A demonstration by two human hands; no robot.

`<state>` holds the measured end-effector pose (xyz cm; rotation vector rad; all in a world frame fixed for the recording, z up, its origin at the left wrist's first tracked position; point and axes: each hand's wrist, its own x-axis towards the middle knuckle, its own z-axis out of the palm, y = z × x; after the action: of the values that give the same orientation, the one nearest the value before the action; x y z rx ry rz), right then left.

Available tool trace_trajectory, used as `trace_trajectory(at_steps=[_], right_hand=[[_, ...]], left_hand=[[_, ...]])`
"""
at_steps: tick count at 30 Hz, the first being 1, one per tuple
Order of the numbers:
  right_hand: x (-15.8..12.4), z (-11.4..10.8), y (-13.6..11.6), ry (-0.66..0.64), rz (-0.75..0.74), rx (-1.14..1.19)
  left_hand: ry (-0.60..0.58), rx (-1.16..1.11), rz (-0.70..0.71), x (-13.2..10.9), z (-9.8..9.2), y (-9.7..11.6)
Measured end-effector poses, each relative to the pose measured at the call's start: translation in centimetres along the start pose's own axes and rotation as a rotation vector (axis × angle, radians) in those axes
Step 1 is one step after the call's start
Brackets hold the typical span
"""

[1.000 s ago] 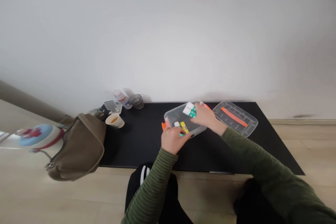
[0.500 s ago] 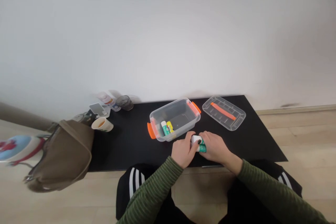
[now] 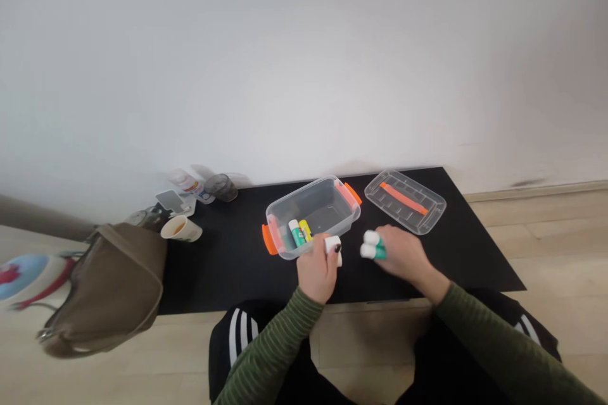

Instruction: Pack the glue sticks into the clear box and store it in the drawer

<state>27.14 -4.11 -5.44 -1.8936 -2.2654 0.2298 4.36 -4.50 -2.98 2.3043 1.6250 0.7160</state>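
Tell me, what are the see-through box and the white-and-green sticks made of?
The box looks like clear, glossy plastic, because you can see through its walls. Its orange clip looks like solid, shiny plastic. The white-and-green sticks in the right hand seem to be smooth plastic, but fingers partly hide them.

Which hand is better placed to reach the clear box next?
Probably the left hand: it is right at the front rim of the clear box, gripping a white-capped stick, while the right hand, holding two more, sits farther off.
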Motion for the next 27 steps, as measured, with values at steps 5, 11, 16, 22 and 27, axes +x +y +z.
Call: trace_trajectory(at_steps=[5, 11, 16, 22, 27], right_hand=[[2.1, -0.5, 3.2, -0.209, 0.446, 0.057], [3.2, 1.3, 0.5, -0.174, 0.434, 0.083], [3.5, 2.4, 0.4, -0.118, 0.443, 0.049], [3.0, 2.6, 1.3, -0.019, 0.341, -0.032], [2.2, 2.2, 1.7, 0.071, 0.262, -0.068]], left_hand=[[-0.279, 0.172, 0.195, 1.6, 2.7, -0.1], [-0.405, 0.34, 0.248, 3.6, 7.5, -0.1], [-0.364, 0.338, 0.261, 3.3, 8.8, -1.2], [-0.214, 0.073, 0.248, 2.9, 9.8, -1.9], [-0.149, -0.075, 0.269, 2.2, 8.9, -0.8]])
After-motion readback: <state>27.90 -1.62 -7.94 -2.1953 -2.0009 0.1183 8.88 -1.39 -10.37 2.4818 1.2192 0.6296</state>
